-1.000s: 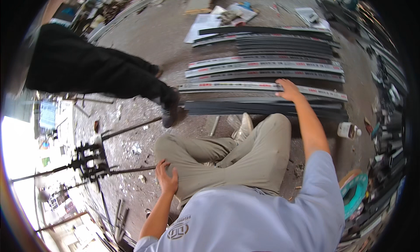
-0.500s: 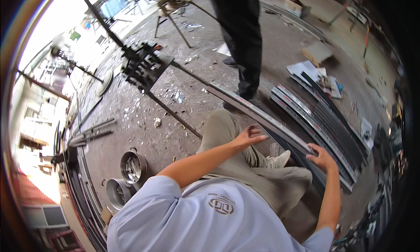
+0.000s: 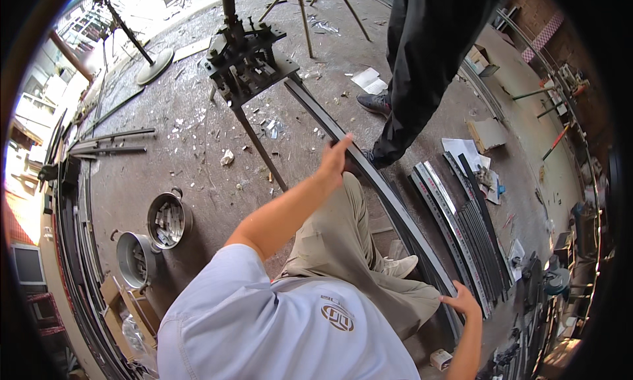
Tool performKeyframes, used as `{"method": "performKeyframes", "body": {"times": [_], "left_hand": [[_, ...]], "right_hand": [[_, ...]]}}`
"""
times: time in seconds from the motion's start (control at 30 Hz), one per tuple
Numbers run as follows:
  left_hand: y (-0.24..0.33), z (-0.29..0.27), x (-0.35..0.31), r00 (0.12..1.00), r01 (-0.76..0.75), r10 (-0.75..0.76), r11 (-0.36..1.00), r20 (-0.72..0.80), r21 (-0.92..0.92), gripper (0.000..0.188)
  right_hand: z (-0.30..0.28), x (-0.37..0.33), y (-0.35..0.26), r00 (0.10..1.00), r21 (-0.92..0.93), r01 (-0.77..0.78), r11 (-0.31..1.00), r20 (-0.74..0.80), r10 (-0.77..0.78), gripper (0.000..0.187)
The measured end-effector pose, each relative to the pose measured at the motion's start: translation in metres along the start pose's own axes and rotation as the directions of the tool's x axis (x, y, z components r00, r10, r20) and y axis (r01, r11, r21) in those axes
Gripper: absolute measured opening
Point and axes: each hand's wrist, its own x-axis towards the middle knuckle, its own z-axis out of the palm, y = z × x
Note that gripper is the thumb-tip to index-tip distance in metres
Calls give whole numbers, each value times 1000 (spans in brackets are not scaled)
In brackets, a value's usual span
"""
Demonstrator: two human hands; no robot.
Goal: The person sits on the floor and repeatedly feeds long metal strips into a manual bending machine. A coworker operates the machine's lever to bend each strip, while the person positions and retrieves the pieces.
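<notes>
A long grey metal profile [image 3: 399,208] slants across in front of my legs, from beside the black machine on a stand at the far left to my right side. Around its far half my left hand [image 3: 335,158] is closed, arm stretched forward. My right hand [image 3: 463,299] grips it near its close end, beside my knee. The undersides of both grips are hidden. Another dark profile [image 3: 428,264] lies lower down, partly covered by the held one.
The black machine [image 3: 247,67] stands on thin legs. Beyond the profile is a person in dark trousers [image 3: 422,83]. Several profiles [image 3: 471,228] lie stacked at right. Two metal pots [image 3: 188,230] with small metal pieces sit at left. Scraps litter the floor [image 3: 217,189].
My left hand, earlier off the profile with fingers loose, has reached forward and taken hold of it. My right hand stays on the near end. The view has shifted.
</notes>
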Motion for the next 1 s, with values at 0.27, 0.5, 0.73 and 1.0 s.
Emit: {"method": "performKeyframes", "body": {"times": [0.27,0.5,0.73,1.0], "left_hand": [[58,-28,55,989,-104,105,994,-106,15,51],[87,-31,57,976,-159,163,987,-144,33,67],[84,-51,67,969,-206,215,975,-117,82,62],[78,-58,69,970,-189,212,966,-120,178,57]], "right_hand": [[22,-15,27,969,-33,-30,999,-246,21,42],[43,-11,-7,969,-67,-1,998,-246,-16,40],[70,-7,-16,951,-149,-51,987,-310,3,40],[73,-18,-29,923,-157,-60,986,-384,-5,40]]}}
